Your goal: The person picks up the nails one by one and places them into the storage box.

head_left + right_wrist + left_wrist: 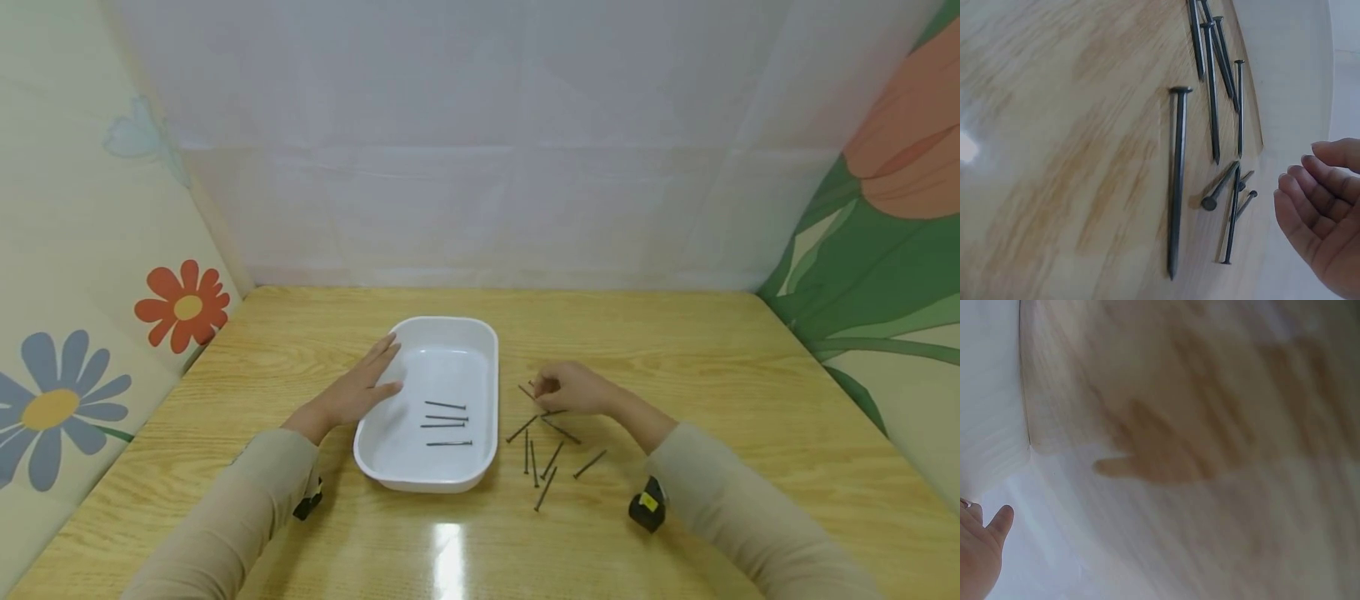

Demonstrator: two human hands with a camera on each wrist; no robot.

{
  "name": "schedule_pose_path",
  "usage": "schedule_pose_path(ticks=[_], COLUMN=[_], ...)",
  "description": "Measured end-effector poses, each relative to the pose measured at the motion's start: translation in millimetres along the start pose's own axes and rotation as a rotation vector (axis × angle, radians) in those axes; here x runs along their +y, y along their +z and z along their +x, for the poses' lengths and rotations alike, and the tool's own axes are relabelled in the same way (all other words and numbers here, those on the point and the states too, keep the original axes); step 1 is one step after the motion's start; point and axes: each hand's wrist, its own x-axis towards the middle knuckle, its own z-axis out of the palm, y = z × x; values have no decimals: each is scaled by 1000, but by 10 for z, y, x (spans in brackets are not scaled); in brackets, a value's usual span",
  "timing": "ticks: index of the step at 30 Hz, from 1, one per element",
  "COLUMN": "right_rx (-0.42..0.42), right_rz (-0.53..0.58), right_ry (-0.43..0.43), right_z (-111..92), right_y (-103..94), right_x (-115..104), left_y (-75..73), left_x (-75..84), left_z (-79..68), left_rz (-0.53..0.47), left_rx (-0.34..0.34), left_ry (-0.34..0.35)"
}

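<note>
A white rectangular tray [442,375] stands on the table, with several dark nails [447,426] lying roughly side by side inside it. My left hand [356,392] rests on the tray's left rim, fingers straight and thumb spread over the edge. To the right of the tray, several loose nails [550,460] lie scattered at different angles. Above the far end of these nails is my right hand [577,387], close to one nail [527,392]. In the right wrist view, its loosely bent fingers [1310,206] and thumb stand apart, with no nail visible between them.
The wooden table [660,333] meets a white cloth backdrop [487,208] at its far edge. Panels printed with flowers stand at the left and right. A black wrist camera [647,506] sits under the right sleeve.
</note>
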Motion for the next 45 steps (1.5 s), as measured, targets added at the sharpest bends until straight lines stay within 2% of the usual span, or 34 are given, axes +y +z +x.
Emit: schedule_pose_path(ticks=[15, 22, 35, 45], right_rx=[14, 18, -14, -36], right_rz=[-72, -154, -231, -258], right_ry=[55, 65, 58, 96], right_z=[-45, -43, -56, -48], right_y=[-56, -62, -14, 20], right_x=[123, 166, 219, 241], left_y=[9, 16, 22, 34], left_x=[-4, -3, 11, -16], left_z=[3, 7, 6, 23], left_rz=[0, 5, -12, 2], left_rx=[-2, 1, -5, -2], left_ry=[-13, -12, -16, -16])
